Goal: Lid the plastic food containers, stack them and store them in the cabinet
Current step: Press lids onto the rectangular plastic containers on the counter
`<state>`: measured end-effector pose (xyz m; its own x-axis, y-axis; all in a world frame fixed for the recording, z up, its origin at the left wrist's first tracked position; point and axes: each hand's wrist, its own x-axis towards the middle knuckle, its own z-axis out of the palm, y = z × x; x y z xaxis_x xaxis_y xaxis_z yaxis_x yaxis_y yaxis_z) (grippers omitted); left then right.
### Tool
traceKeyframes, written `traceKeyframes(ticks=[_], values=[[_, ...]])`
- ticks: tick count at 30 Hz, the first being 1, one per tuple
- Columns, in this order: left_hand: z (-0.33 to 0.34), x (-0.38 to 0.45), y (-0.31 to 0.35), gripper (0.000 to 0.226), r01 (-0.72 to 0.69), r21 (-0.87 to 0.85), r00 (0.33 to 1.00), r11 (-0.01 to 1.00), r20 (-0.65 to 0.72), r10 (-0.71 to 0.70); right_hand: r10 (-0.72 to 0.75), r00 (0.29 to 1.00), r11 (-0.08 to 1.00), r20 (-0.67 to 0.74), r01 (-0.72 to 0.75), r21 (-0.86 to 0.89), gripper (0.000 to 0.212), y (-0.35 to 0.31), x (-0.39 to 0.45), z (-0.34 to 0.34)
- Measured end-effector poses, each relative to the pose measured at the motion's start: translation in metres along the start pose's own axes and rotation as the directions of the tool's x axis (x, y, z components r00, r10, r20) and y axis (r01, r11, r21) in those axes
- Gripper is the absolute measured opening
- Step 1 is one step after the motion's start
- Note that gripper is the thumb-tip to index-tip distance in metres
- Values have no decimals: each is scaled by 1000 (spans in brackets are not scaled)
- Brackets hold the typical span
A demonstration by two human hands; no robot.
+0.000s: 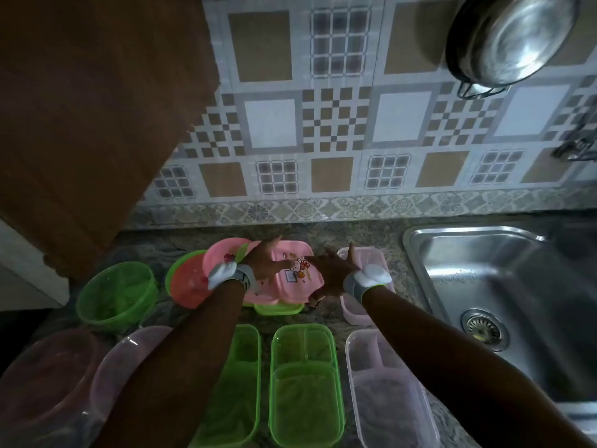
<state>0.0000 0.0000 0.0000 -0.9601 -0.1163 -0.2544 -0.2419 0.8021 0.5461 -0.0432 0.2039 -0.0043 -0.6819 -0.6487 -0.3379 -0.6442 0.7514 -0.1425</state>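
At the back of the bench (349, 236), both hands lay on the pink cartoon-printed lid (298, 270): the left hand (265, 260) flat with fingers spread, the right hand (332, 273) with fingers splayed at its right edge, neither grip closed.

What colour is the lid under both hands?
Pink, with a small cartoon print; head view.
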Motion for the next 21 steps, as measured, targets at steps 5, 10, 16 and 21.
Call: traceKeyframes(ticks=[5, 10, 16, 21], values=[[1, 8, -9, 98, 20, 19, 1000, 1000, 24, -20, -8, 1000, 999, 29, 9, -53, 108, 2, 8, 3], [5, 19, -20, 101, 37, 44, 999, 998, 21, -38, 44, 998, 973, 39, -34, -230, 99, 11, 19, 11], [10, 26, -34, 98, 32, 93, 997, 995, 72, -38, 19, 999, 974, 48, -7, -226, 109, 11, 33, 23], [8, 27, -37, 94, -10, 90, 999, 996, 38, 7, -34, 999, 980, 23, 38, -197, 115, 12, 41, 27]])
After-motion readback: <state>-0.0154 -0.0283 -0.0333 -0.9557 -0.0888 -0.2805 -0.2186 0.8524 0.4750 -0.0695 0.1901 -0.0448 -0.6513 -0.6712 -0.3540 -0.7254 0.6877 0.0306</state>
